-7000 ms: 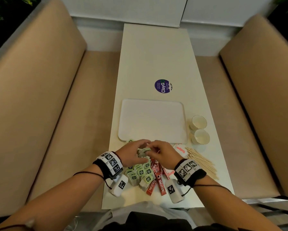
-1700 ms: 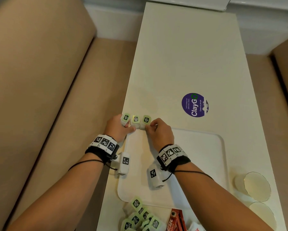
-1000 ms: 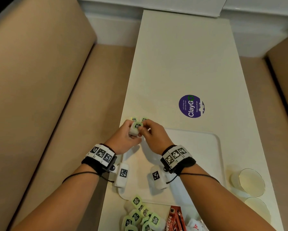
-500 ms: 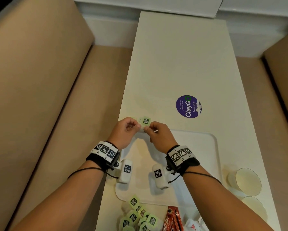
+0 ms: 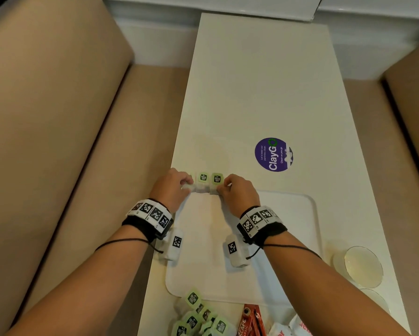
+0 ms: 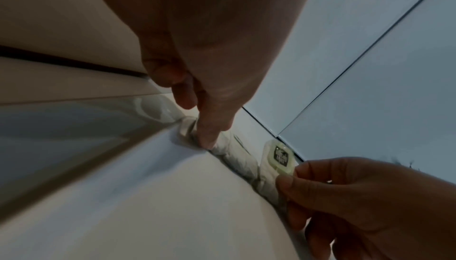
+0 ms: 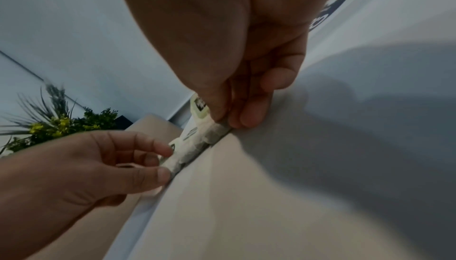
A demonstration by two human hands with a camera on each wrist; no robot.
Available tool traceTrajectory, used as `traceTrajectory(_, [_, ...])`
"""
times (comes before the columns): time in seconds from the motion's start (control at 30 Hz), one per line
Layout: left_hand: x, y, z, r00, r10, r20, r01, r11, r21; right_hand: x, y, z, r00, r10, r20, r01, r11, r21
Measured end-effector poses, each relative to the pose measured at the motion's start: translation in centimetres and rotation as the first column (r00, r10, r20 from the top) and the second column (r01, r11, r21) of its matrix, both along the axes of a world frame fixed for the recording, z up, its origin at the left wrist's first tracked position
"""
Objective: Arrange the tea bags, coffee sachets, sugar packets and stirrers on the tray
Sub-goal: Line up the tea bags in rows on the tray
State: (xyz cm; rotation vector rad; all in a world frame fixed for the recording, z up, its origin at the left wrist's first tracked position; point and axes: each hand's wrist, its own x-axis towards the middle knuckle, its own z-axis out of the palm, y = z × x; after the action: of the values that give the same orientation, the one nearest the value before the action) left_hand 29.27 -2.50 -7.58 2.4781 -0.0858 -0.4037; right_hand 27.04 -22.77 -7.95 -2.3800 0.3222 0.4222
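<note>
A moment ago both hands were bunched over a single tea bag at the tray's far left corner; now a short row of tea bags stands along the far edge of the tray, two green labels side by side and a third bag half hidden under the left hand. That hand pinches the left end of the row between thumb and fingertip, while the right hand pinches the right end, so the two hands bracket the row and seem to be squaring it against the rim. This looks like the first group settled, with most of the task left: the loose heap of tea bags lies on the table just past the tray's near edge, beside red coffee sachets and white sugar packets (no stirrers show in this view). The bags are small crinkled white paper pouches, soft and easily crushed, each topped by a glossy rounded-square green tag. The tray is a smooth, matte white rectangle with rounded corners and a shallow raised lip. Two pale round cups sit to its right, and a purple round sticker marks the glossy tabletop beyond.
</note>
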Motion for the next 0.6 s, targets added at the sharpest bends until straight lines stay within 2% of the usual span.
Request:
traceTrajectory(0.27, [0.7, 0.35, -0.25, 0.991, -0.133, 0.013, 0.132, 0.989, 0.065, 0.34, 0.22, -0.63, 0.999, -0.038, -0.015, 0.038, 0.999, -0.004])
traceTrajectory(0.6, [0.68, 0.49, -0.2, 0.991, -0.136, -0.002, 0.136, 0.99, 0.031, 0.07, 0.44, -0.63, 0.996, -0.087, -0.011, 0.086, 0.996, -0.006])
